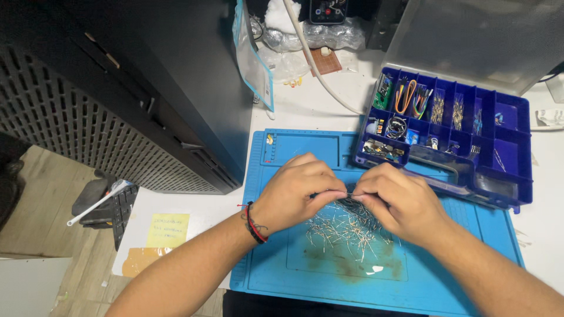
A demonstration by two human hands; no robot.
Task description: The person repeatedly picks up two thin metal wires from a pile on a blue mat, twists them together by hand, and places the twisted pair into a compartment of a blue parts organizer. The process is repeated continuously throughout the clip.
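1. The left hand (299, 194) and the right hand (393, 202) meet fingertip to fingertip above the blue work mat (446, 282). Both are pinched on one small wire-leaded component (350, 195), each hand gripping one end, so that the part is held level between them.
2. The component is held just above the pile of loose leaded components (346, 226). The pile lies in the recessed centre of the mat, where the raised border appears to keep stray leads from rolling off.
3. The mat lies directly in front of the person at the near edge of the white table (546, 258), which places the work within easy reach of both hands.
4. A blue compartment box (511, 188) rests partly on the far right corner of the mat, with its clear lid (482, 41) tilted open behind it. Its cells hold jumper wires and small parts sorted by kind; the exact contents of the small cells cannot be told.
5. A dark cabinet (147, 88) stands at the left. A yellow note (167, 230) lies on the table near the left forearm, well apart from the pile.
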